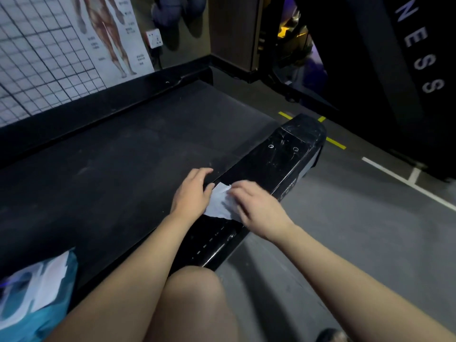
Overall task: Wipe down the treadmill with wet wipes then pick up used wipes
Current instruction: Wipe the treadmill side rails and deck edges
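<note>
Fingers (200, 172) of the left hand (191, 191): nearly straight and spread, lying on the inner edge of the side rail, holding nothing; the thumb sits against the wipe's left edge.
Fingers of the right hand (256, 203): bent over the wipe with the tips on it; blur hides whether they pinch it or only press it.
Wipe (219, 203): one white sheet, partly crumpled, flat on the rail between the two hands, at frame centre.
Side rail (278, 154): glossy black and scuffed, running from the knee toward 1 o'clock; smears show on its far end cap.
Belt (123, 156): dull and dusty-looking, at 9 to 11 o'clock of the hands.
Wipe pack (37, 299): blue packet at 7 o'clock, lying on the belt with a white sheet showing at its top.
Floor (345, 218): grey, at 3 o'clock of the rail.
Progress: wiping looks mid-way along this rail, by my reading.
Left to do: likely the rail's far end, the belt and the far rail, then gathering the used wipes.
</note>
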{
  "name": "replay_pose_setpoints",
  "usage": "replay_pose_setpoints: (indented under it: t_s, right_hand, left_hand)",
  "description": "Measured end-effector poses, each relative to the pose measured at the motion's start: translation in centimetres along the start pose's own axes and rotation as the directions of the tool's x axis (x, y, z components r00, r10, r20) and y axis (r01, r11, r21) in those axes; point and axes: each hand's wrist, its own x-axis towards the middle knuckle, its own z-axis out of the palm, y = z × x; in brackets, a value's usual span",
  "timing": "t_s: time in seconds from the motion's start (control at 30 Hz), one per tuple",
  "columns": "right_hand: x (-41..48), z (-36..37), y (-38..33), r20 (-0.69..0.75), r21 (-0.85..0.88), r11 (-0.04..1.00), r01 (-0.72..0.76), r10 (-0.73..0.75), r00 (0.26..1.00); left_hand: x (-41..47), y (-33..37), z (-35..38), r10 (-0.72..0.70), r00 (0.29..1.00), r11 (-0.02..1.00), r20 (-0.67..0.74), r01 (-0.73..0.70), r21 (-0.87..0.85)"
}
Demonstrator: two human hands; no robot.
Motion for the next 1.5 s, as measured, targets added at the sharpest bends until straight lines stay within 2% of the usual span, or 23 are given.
replay_pose_setpoints:
  t_s: [0.03,0.1,0.13,0.2,0.33,0.5,0.57,0.67,0.73,0.8,0.9,1.07,1.13,1.27,1.4,1.5]
  right_hand:
    - [0.7,0.8,0.1,0.144,0.042,0.995,0.086,-0.091,0.985]
    - [1.8,2.0,0.4,0.395,0.045,0.988,0.146,-0.152,0.906]
    - [2.0,2.6,0.8,0.484,0.007,0.987,0.160,-0.144,0.863]
    - [2.2,3.3,1.7,0.545,-0.057,0.981,0.188,-0.127,0.829]
    - [4.5,1.9,5.0,0.549,-0.118,0.992,0.049,0.023,0.835]
    - [6.8,1.7,7.5,0.560,-0.259,0.963,-0.080,0.217,0.799]
    - [5.7,1.8,5.9,0.575,-0.261,0.965,-0.040,0.189,0.796]
    - [2.2,1.5,2.6,0.597,-0.109,0.992,0.070,0.009,0.802]
    - [1.4,1.5,2.1,0.609,-0.010,0.999,0.049,-0.033,0.792]
    - [2.7,1.2,3.1,0.612,-0.018,0.999,0.028,-0.011,0.791]
    - [5.7,1.3,6.5,0.581,-0.130,0.991,0.000,0.076,0.811]
    - [8.2,-1.5,14.0,0.477,-0.272,0.938,-0.213,0.324,0.817]
    - [8.2,-2.8,15.6,0.453,-0.291,0.924,-0.250,0.363,0.814]
    - [7.3,-3.4,15.8,0.462,-0.311,0.936,-0.164,0.300,0.835]
    - [5.3,-3.4,16.7,0.547,-0.193,0.981,0.031,0.082,0.833]
    - [5.3,-3.7,18.9,0.561,-0.119,0.987,0.112,-0.026,0.828]
  left_hand:
    - [-0.4,-0.3,-0.1,0.043,0.999,0.998,-0.010,-0.042,0.035]
    - [-1.3,-1.2,-0.3,0.100,0.995,0.990,-0.016,-0.098,0.096]
    - [-1.8,-1.8,-0.2,0.117,0.993,0.986,-0.009,-0.115,0.121]
    - [-2.6,-3.0,0.2,0.124,0.992,0.979,0.035,-0.128,0.157]
    - [-3.4,-4.7,1.5,0.085,0.974,0.969,0.210,-0.130,0.212]
    - [-3.1,-4.5,1.7,0.032,0.970,0.968,0.241,-0.090,0.233]
    - [-3.1,-4.3,1.8,0.023,0.971,0.970,0.239,-0.079,0.229]
    - [-3.0,-4.7,1.9,0.003,0.971,0.969,0.241,-0.062,0.239]
    - [-3.0,-4.9,1.9,-0.012,0.966,0.966,0.258,-0.055,0.252]
    - [-3.1,-4.6,1.7,-0.021,0.960,0.968,0.279,-0.050,0.245]
    - [-2.8,-4.4,1.4,-0.034,0.950,0.975,0.311,-0.036,0.218]
    - [-0.9,-1.6,1.9,-0.070,0.965,0.974,0.254,0.012,0.224]
    - [0.9,0.9,2.6,-0.104,0.961,0.969,0.255,0.040,0.244]
    - [5.1,5.5,5.4,-0.160,0.948,0.959,0.276,0.084,0.269]
    - [7.8,7.4,8.5,-0.313,0.925,0.926,0.218,0.246,0.286]
    - [8.7,7.7,10.3,-0.337,0.927,0.909,0.165,0.274,0.315]
